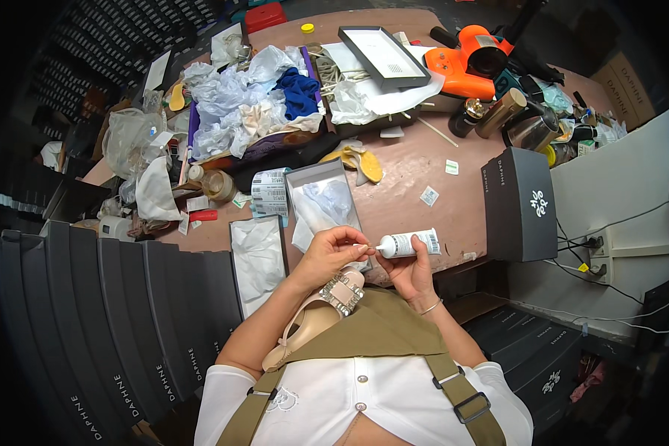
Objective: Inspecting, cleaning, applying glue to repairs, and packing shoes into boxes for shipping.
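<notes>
Thin stick (366,246) pinched at the glue tube (409,243) nozzle: tip too small to resolve. Shoe (316,318) toe hidden beneath the left forearm; heel covered by the apron. Far worktop (424,175) clutter partly overlapping, indistinct.

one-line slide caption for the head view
Right hand holds a white tube; left hand at its nozzle, above a jewelled shoe.

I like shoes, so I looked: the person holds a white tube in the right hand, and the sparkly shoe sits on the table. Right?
Not quite. The head view shows the shoe resting on the person's lap, not the table. The right hand does hold the white tube.
</notes>
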Motion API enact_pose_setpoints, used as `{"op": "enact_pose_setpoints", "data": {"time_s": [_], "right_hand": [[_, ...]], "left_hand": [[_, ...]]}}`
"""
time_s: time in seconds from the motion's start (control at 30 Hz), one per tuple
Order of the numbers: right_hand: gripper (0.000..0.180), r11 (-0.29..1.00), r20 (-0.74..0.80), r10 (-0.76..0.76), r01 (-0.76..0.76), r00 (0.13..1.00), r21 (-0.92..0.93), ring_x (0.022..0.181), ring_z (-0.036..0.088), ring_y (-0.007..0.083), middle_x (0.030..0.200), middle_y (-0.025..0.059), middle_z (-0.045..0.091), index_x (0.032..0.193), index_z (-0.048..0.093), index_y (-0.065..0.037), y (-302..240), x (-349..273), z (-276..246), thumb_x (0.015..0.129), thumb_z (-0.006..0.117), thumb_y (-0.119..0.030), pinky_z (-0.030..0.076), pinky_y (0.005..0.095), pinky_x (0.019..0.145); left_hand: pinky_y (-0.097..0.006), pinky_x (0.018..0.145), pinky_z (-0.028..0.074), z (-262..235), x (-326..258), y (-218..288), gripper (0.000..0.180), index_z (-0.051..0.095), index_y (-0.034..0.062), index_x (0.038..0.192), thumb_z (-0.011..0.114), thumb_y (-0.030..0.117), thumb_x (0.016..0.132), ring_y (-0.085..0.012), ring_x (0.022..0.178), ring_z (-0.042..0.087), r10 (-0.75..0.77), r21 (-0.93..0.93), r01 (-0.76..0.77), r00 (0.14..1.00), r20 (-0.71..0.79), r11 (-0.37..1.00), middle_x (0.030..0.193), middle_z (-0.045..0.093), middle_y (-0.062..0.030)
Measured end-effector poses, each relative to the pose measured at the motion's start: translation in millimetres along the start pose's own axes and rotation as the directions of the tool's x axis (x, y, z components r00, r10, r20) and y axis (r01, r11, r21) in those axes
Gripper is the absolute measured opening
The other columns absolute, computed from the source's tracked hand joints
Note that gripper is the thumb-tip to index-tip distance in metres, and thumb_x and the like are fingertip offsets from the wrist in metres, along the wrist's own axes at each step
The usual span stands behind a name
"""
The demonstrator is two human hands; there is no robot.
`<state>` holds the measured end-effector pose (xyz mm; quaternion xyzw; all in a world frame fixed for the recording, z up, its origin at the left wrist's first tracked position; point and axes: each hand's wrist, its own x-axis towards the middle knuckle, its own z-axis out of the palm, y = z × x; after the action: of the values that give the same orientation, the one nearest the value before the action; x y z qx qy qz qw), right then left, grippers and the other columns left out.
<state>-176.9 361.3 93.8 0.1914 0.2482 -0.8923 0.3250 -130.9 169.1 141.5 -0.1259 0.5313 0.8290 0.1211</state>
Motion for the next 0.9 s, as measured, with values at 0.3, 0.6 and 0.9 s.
{"op": "enact_pose_setpoints", "data": {"time_s": [0.3, 0.6, 0.9], "right_hand": [[0.032, 1.0, -0.003, -0.013, 0.013, 1.0, -0.007, 0.096, 0.062, 0.0265, 0.102, 0.0125, 0.062, 0.107, 0.052, -0.006, -0.1, 0.3, -1.2, 0.089, 0.057, -0.032, 0.054, 0.0455, 0.085], [0.031, 1.0, -0.003, -0.02, 0.02, 1.0, -0.008, 0.095, 0.062, 0.0262, 0.101, 0.0122, 0.062, 0.106, 0.052, -0.006, 0.4, -0.2, -0.4, 0.089, 0.056, -0.031, 0.054, 0.0459, 0.085], [0.031, 1.0, 0.006, -0.019, 0.019, 1.0, -0.018, 0.096, 0.062, 0.0261, 0.101, 0.0122, 0.062, 0.107, 0.052, -0.006, 0.4, -1.2, -0.1, 0.089, 0.056, -0.031, 0.054, 0.0457, 0.086]], "left_hand": [[-0.026, 0.081, 0.055, 0.5, -0.4, 0.8, 0.011, 0.059, -0.002, 0.098, 0.06, 0.004, 0.088, -0.0176, 0.092, 0.065, 0.016, -0.008, -0.017, 1.0, -0.007, 1.0, 0.094, 0.063, -0.0086], [-0.026, 0.08, 0.055, 0.7, -1.4, 0.6, 0.011, 0.06, -0.002, 0.098, 0.06, 0.003, 0.088, -0.0169, 0.09, 0.065, 0.016, -0.016, -0.016, 1.0, -0.015, 1.0, 0.093, 0.064, -0.0088], [-0.026, 0.08, 0.054, 0.6, -1.8, 0.7, 0.011, 0.06, -0.0021, 0.097, 0.06, 0.004, 0.088, -0.0165, 0.089, 0.065, 0.012, 0.01, -0.011, 1.0, -0.01, 1.0, 0.092, 0.065, -0.0088]]}}
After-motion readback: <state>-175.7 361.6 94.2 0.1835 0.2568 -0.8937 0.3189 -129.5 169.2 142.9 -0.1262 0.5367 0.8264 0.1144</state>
